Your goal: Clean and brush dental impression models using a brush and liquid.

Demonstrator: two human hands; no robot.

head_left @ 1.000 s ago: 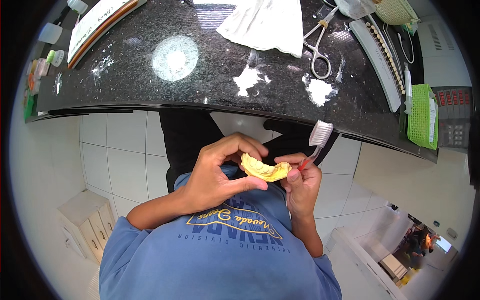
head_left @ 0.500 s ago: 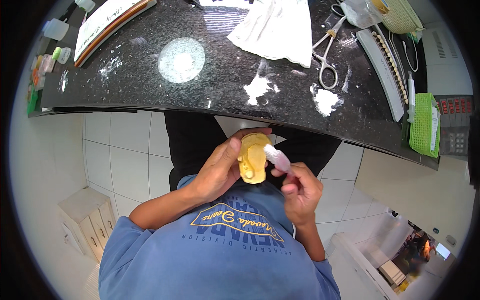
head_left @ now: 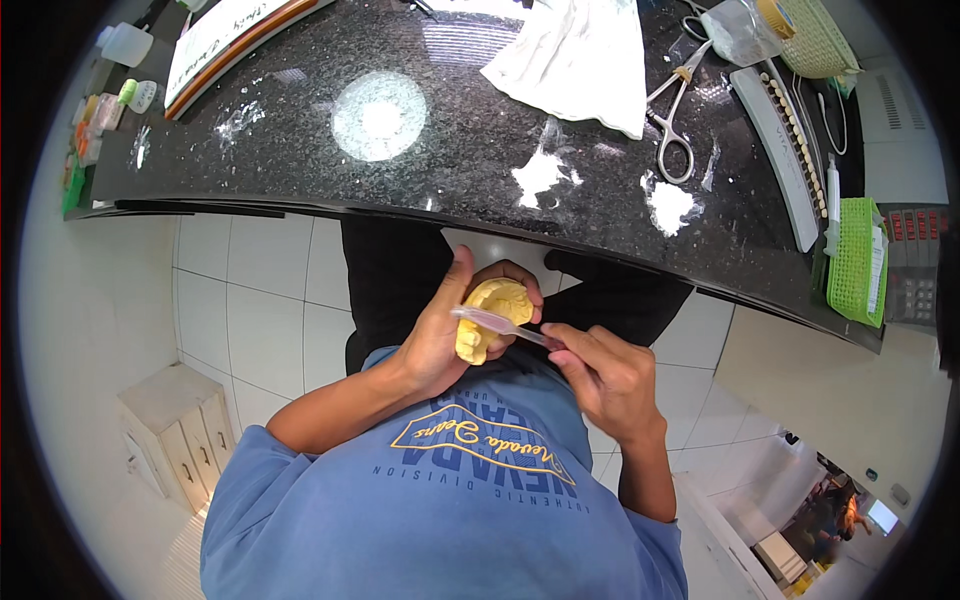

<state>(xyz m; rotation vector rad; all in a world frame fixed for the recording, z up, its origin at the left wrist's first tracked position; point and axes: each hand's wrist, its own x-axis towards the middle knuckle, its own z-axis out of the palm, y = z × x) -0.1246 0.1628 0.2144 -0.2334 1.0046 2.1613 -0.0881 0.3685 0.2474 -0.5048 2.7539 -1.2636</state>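
Toothbrush (head_left: 500,323) laid across a yellow tooth model (head_left: 512,292) in the left hand (head_left: 440,337)

The tooth model sits below the edge of the desk (head_left: 290,160), in front of the person's shirt (head_left: 400,510). The left fingers curl around it from behind, with the thumb raised apart. The right hand (head_left: 612,378) has its fingers pinched on the toothbrush handle; the brush crosses the model and hides part of it, and its bristles cannot be made out.

At the desk's right end, a green basket (head_left: 848,268) has a white slip (head_left: 877,270) at its side; whether this lies inside is unclear. Farther back stand a pale woven basket (head_left: 815,42) and a clear container (head_left: 738,38) with a yellow lid; I cannot tell their contents. A small white bottle (head_left: 130,47) stands far left.

Scissor-handled clamps (head_left: 672,120) lie near a white cloth (head_left: 575,70), with two white powder patches (head_left: 670,207) between these and the desk's front edge.
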